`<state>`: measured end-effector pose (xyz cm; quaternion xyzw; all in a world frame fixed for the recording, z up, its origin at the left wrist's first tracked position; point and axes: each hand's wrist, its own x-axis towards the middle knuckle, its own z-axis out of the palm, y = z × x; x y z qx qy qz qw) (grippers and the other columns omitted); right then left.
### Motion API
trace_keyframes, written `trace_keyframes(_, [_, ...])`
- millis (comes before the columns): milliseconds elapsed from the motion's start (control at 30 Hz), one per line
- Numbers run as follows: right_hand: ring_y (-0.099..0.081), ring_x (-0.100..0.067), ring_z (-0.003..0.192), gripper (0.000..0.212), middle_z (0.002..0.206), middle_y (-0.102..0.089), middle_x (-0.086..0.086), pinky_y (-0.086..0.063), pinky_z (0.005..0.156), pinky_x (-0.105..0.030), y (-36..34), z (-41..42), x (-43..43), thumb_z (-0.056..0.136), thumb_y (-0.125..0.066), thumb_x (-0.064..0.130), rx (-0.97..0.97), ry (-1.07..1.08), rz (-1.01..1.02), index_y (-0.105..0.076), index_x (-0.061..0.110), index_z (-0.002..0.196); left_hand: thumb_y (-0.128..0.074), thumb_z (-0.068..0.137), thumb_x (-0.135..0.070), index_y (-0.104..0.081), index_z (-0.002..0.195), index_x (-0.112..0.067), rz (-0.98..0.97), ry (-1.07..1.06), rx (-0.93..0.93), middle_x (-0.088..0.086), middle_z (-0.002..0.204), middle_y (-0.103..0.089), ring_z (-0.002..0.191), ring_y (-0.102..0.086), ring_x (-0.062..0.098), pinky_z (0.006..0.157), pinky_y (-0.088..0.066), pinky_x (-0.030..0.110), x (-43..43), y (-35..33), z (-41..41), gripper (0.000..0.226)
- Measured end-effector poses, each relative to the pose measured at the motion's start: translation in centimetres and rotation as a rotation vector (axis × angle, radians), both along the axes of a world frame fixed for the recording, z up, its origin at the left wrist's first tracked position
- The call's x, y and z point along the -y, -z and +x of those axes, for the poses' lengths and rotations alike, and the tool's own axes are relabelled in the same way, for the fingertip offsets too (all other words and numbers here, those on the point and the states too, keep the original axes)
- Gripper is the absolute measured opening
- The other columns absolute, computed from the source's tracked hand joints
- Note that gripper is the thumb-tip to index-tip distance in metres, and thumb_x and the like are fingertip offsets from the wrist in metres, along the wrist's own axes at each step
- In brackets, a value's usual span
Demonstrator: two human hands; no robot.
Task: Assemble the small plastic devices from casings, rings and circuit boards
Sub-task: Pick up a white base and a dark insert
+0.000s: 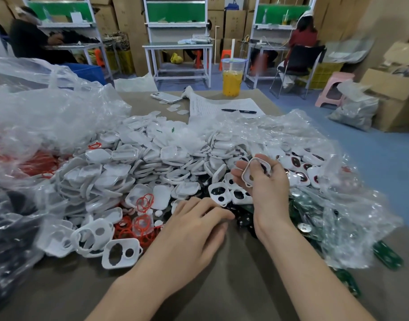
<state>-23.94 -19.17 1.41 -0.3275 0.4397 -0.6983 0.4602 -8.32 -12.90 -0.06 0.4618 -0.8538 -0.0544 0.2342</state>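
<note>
A big heap of white plastic casings (138, 163) covers the middle of the table. My right hand (268, 188) is raised over the heap and holds one white casing (254, 172) with cut-out holes, tilted toward me. My left hand (194, 223) lies palm down at the heap's front edge, its fingertips on small black parts (240, 218); whether it grips one is hidden. Red rings (144, 202) lie among the casings in front of my left hand. Green circuit boards (387, 253) spill from clear plastic at the right.
Crumpled clear bags (48, 112) rise at the left and right (338, 205). At the table's far end stand a cup of orange drink (231, 79), a phone (165, 97), and a paper sheet with a pen (238, 110). Other people sit at benches behind. Cardboard boxes (393, 103) stand at the right.
</note>
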Motion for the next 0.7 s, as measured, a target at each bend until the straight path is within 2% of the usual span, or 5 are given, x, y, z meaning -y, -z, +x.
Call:
trace_keyframes(133, [-0.076, -0.016, 0.084, 0.009, 0.088, -0.078, 0.004, -0.059, 0.075, -0.025, -0.3, 0.1, -0.5, 0.105, -0.049, 0.014, -0.097, -0.033, -0.015, -0.053, 0.022, 0.107, -0.057, 0.100, -0.024, -0.069, 0.116, -0.028, -0.019, -0.092, -0.086, -0.016, 0.110, -0.063, 0.109, -0.055, 0.009, 0.097, -0.040, 0.029, -0.1, 0.0, 1.4, 0.020])
trace_keyframes(233, [-0.076, -0.016, 0.080, 0.009, 0.086, -0.078, 0.001, -0.059, 0.069, -0.023, -0.3, 1.4, -1.2, 0.105, -0.050, 0.011, -0.135, -0.112, -0.059, -0.053, 0.019, 0.106, -0.059, 0.098, -0.019, -0.070, 0.113, -0.025, -0.098, -0.226, -0.155, -0.016, 0.106, -0.064, 0.104, -0.054, 0.008, 0.094, -0.043, 0.031, -0.5, 0.1, 3.4, 0.019])
trace_keyframes(400, [-0.073, -0.019, 0.073, 0.017, 0.089, -0.076, -0.001, -0.054, 0.063, -0.022, 0.7, 5.5, -3.1, 0.104, -0.050, 0.015, -0.334, -0.337, -0.132, -0.054, 0.031, 0.100, -0.047, 0.097, -0.030, -0.069, 0.113, -0.023, -0.221, -0.336, -0.003, -0.012, 0.108, -0.066, 0.102, -0.061, 0.016, 0.091, -0.047, 0.036, -3.0, 0.7, 6.1, 0.028])
trace_keyframes(567, [-0.073, -0.013, 0.072, 0.029, 0.089, -0.075, 0.007, -0.053, 0.063, -0.020, 1.0, 5.0, -3.6, 0.104, -0.049, 0.019, -0.510, -0.304, -0.188, -0.053, 0.046, 0.093, -0.021, 0.096, -0.064, -0.060, 0.135, -0.030, 0.025, -0.458, 0.185, -0.010, 0.140, -0.056, 0.132, -0.048, 0.018, 0.108, -0.036, 0.037, -3.8, 0.5, 6.5, 0.065])
trace_keyframes(700, [-0.070, -0.009, 0.071, 0.028, 0.088, -0.073, 0.010, -0.056, 0.069, -0.027, 1.2, 4.6, -3.6, 0.105, -0.049, 0.019, -0.501, -0.223, -0.154, -0.053, 0.044, 0.094, -0.045, 0.103, -0.047, -0.063, 0.129, -0.025, -0.011, -0.475, 0.242, -0.004, 0.132, -0.061, 0.122, -0.056, 0.024, 0.101, -0.042, 0.040, -3.2, -0.1, 6.1, 0.039])
